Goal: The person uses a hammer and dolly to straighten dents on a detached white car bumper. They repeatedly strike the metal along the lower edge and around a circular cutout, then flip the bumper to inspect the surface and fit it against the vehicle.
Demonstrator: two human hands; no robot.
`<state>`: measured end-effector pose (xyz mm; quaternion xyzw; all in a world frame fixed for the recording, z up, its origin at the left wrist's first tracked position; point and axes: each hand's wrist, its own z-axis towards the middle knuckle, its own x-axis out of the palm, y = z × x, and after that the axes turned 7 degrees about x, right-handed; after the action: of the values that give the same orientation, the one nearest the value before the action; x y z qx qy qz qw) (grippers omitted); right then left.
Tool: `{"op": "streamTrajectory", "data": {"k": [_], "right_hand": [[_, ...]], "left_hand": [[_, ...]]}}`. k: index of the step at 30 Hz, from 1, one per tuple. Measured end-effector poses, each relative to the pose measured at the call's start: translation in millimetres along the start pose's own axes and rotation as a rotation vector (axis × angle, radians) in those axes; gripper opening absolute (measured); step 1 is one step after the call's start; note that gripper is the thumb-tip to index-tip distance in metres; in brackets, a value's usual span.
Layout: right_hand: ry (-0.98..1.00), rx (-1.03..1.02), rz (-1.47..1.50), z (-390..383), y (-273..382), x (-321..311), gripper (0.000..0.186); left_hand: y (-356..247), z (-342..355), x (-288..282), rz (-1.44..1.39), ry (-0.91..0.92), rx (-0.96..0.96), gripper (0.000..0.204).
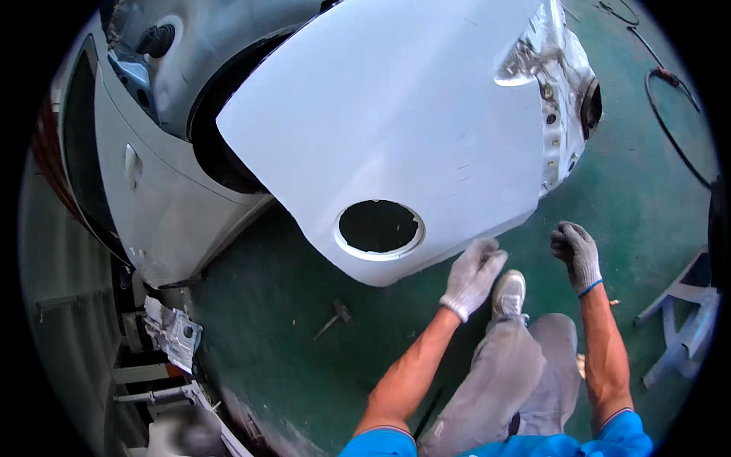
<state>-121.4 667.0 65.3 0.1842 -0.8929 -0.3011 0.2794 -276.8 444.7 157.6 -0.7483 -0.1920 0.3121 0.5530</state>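
A large white car quarter panel [426, 114] with a round opening spreads across the middle, raised over the green floor. My left hand [474, 276], in a pale knitted glove, is beside the panel's near lower edge. Its fingers are drawn together, and I see nothing in them; whether it touches the edge I cannot tell. To the right, off the panel's corner, my gloved right hand [577, 251] hangs with its fingers curled in. Nothing shows in that hand either. At the panel's right end is a bare inner metal section [554, 107] with holes and dark smudges.
A silver car body [164, 186] stands at the left, its wheel area exposed. On the floor lie a hammer [340, 311] and, far right, a black hose [670, 133]. A pale metal stand [681, 320] is at the right. Torn sheet metal [173, 333] lies lower left.
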Motion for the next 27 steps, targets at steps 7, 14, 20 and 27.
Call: {"op": "streamTrajectory", "data": {"k": [7, 14, 20, 27], "right_hand": [[0.180, 0.117, 0.630, -209.0, 122.0, 132.5, 0.039], [0.241, 0.209, 0.675, -403.7, 198.0, 208.3, 0.038], [0.315, 0.272, 0.498, -487.6, 245.4, 276.3, 0.039], [0.369, 0.506, 0.120, -534.0, 239.7, 307.0, 0.052]], "left_hand": [[-186.9, -27.6, 54.1, -0.536, -0.017, -0.170, 0.042], [-354.6, -174.0, 39.7, -0.722, -0.465, -0.453, 0.051], [-398.7, -202.7, 3.9, -0.310, -0.723, -0.505, 0.048], [-366.2, -222.8, -73.4, -0.650, -0.848, -0.716, 0.051]]}}
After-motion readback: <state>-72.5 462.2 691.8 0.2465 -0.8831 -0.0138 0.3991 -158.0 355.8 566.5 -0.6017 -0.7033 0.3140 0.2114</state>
